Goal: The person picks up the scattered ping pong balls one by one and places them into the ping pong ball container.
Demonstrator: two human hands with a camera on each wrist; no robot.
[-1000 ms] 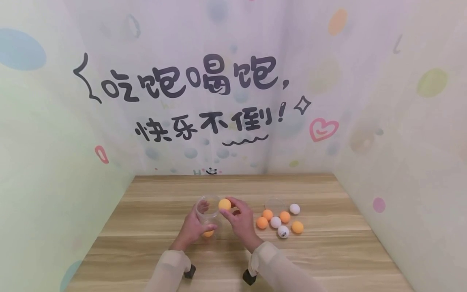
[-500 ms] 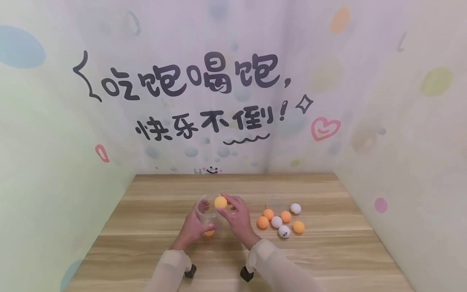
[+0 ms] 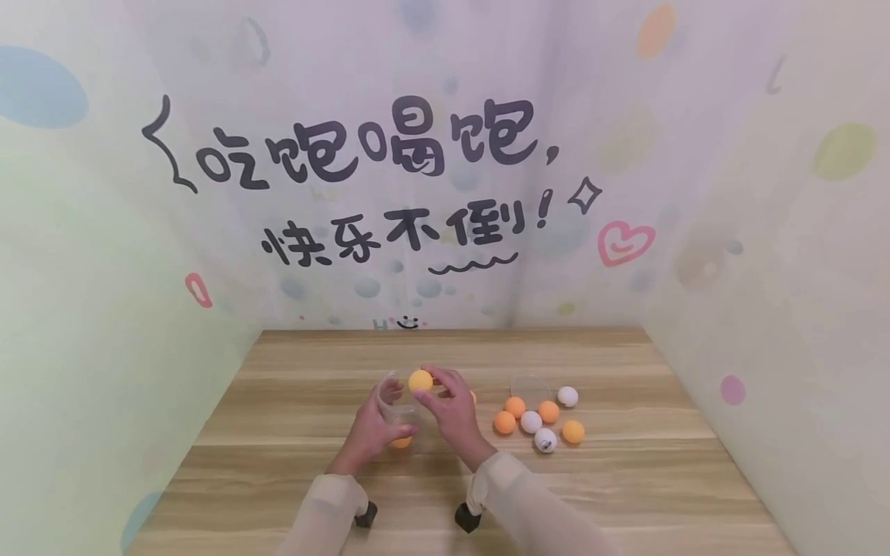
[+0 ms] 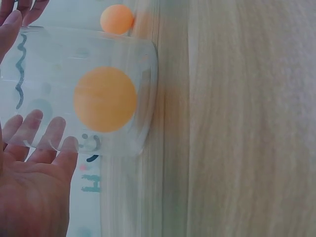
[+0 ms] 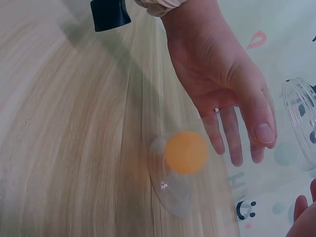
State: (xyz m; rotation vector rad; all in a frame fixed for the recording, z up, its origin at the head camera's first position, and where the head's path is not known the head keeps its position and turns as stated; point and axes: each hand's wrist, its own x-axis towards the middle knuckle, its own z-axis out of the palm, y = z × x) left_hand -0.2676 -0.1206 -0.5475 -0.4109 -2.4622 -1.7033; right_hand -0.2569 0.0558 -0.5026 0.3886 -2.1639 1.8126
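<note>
Left fingers (image 5: 232,140) curled round clear jar (image 4: 57,91), orange ball (image 4: 105,99) inside; right fingers (image 3: 443,376) pinch another ball (image 3: 420,381).

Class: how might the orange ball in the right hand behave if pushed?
Looking round, the orange ball would likely roll. The right hand merely pinches it, so it's probably light. Its smooth-looking surface may slip.

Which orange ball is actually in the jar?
The orange ball low inside the clear jar that the left hand grips. The right hand pinches another orange ball near the rim; the remaining orange balls are outside the jar.
</note>
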